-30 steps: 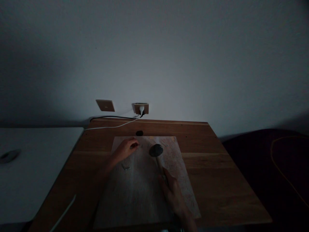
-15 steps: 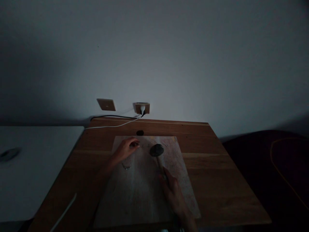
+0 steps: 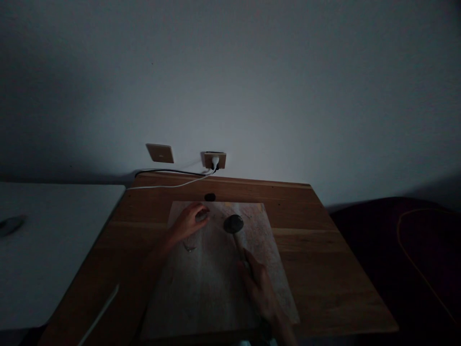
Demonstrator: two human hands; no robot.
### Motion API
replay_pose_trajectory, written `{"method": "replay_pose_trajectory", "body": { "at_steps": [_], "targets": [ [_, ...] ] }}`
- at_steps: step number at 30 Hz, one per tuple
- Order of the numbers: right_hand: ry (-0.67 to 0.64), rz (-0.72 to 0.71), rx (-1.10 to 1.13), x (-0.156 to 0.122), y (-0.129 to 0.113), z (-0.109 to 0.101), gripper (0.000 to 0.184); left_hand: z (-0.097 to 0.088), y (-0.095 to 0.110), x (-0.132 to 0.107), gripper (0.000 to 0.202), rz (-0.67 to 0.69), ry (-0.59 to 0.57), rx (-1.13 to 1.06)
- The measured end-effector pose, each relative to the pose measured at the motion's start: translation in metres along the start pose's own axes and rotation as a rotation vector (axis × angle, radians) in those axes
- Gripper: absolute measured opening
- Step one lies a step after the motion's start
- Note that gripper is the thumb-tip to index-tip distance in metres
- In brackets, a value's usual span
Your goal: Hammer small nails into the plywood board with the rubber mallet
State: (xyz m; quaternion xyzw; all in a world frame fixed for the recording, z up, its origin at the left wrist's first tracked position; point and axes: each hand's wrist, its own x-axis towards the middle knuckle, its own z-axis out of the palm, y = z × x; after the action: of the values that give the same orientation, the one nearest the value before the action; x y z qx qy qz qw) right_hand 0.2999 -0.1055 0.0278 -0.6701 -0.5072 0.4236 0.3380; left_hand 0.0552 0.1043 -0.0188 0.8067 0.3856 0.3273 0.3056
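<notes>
A pale board lies on a wooden table in dim light. My right hand is closed round the handle of a mallet, whose dark round head rests on the board's far part. My left hand sits at the board's far left with its fingers pinched on a small pale thing that I cannot make out. A small bent metal piece lies on the board just below that hand.
A small dark object sits on the table behind the board. Black and white cables run to a wall socket. A white surface adjoins the table on the left. A dark seat lies to the right.
My left hand has shifted slightly and the pale thing now shows at its fingertips. The mallet and right hand have hardly moved. The view has tilted a little.
</notes>
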Motion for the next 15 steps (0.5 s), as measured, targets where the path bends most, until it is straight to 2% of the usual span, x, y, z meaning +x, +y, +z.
{"method": "replay_pose_trajectory", "body": {
  "at_steps": [3,8,15],
  "targets": [
    [0.013,-0.024,-0.03,0.003,-0.004,0.002,0.064,0.001,-0.002,0.001,0.01,-0.026,0.03,0.01],
    [0.01,-0.093,-0.023,0.016,-0.018,0.011,0.065,0.0,0.0,0.001,0.008,-0.018,-0.028,-0.027],
    [-0.025,-0.095,-0.044,0.031,-0.035,0.025,0.062,0.002,0.003,-0.002,0.007,-0.055,0.002,-0.034]
  ]
}}
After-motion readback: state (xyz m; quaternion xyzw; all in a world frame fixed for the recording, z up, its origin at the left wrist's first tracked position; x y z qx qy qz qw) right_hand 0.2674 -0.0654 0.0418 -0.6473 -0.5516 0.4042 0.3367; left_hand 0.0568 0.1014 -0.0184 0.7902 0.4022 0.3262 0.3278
